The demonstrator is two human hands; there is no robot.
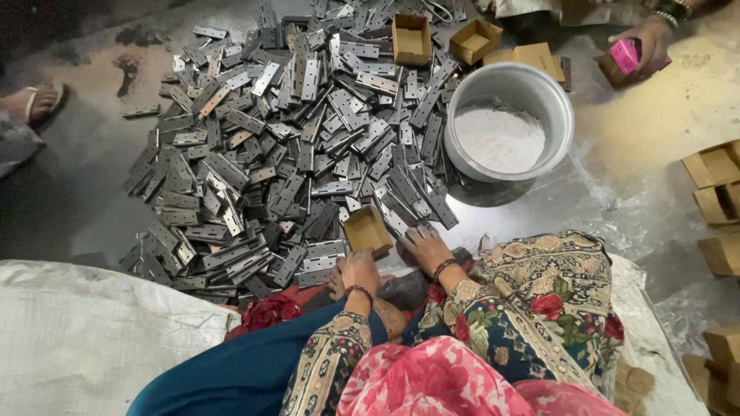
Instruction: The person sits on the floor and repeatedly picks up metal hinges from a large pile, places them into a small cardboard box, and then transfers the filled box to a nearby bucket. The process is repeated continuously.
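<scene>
A big heap of grey metal hinges (293, 146) covers the floor in front of me. My left hand (356, 271) grips the near edge of a small open cardboard box (367, 229) that rests at the heap's near edge. Just to the right of the box, my right hand (424, 248) lies palm down with its fingers on hinges. Both wrists wear dark bangles. My knees, in patterned floral cloth, fill the bottom of the view.
A metal bowl of white powder (505, 131) stands right of the heap. Open cardboard boxes (412, 38) lie beyond it and more stack along the right edge (717, 200). Another person's hand holds a pink box (628, 54) top right. A sandalled foot (35, 100) shows far left. White sack (77, 331) lower left.
</scene>
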